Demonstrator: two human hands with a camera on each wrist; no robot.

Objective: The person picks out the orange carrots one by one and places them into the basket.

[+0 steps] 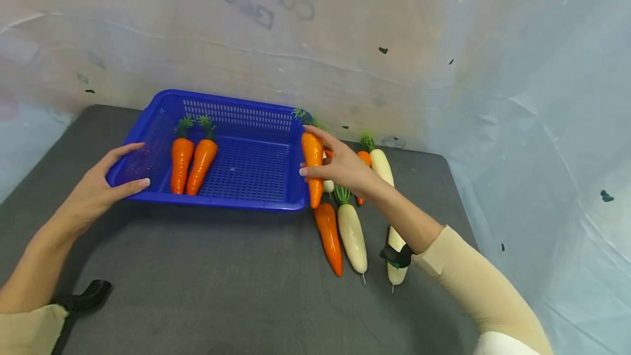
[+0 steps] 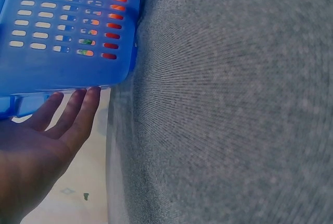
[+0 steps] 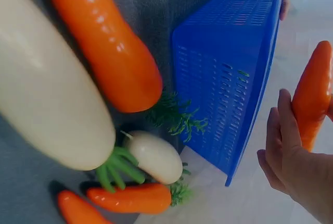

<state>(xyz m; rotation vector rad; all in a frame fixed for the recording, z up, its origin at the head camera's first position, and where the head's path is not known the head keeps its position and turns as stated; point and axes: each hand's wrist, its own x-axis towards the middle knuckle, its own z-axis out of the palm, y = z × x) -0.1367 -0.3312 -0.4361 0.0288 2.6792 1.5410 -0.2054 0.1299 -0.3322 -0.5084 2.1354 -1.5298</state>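
Observation:
A blue plastic basket (image 1: 246, 201) stands on the dark table, with two carrots (image 1: 201, 166) lying side by side at its left. My left hand (image 1: 98, 182) holds the basket's left end, the thumb over the front rim; the left wrist view shows its fingers against the perforated basket (image 2: 62, 73). Between thumb and fingers, my right hand (image 1: 345, 169) grips an orange carrot (image 1: 313, 163) with its leafy top up, at the basket's right rim. In the right wrist view the held carrot (image 3: 312, 94) is above the rim level, apart from the pile.
Right of the basket lie more vegetables: a carrot (image 1: 328, 237), a white radish (image 1: 353, 237), a longer white radish (image 1: 382, 166) partly under my right forearm, and a small white radish (image 3: 156, 157). A pale sheet (image 1: 345, 70) hangs behind the table (image 1: 222, 278).

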